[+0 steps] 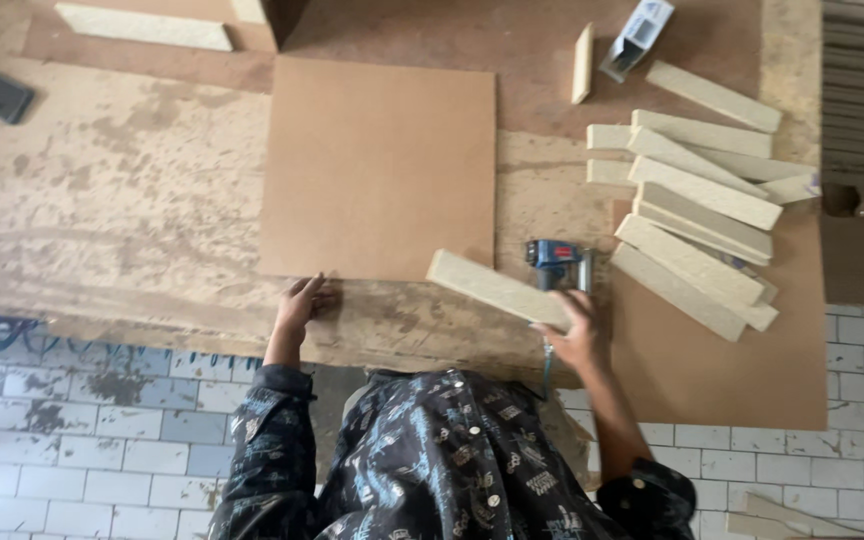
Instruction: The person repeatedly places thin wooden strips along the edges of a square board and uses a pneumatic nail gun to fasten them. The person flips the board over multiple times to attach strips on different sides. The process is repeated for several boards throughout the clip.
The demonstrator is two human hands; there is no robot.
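My right hand (577, 335) closes around one end of a pale wood strip (497, 288) at the workbench's (132, 220) near edge, lifting it beside the blue stapler (557, 262). My left hand (297, 303) lies flat and open, pinning the brown board's (377, 165) near corner, probably against sliding. More strips (697, 215) are piled toward the right edge.

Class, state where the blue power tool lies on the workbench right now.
In the head view, the blue power tool lies right of centre, beside the square brown board, just above the right hand holding a pale wooden strip.
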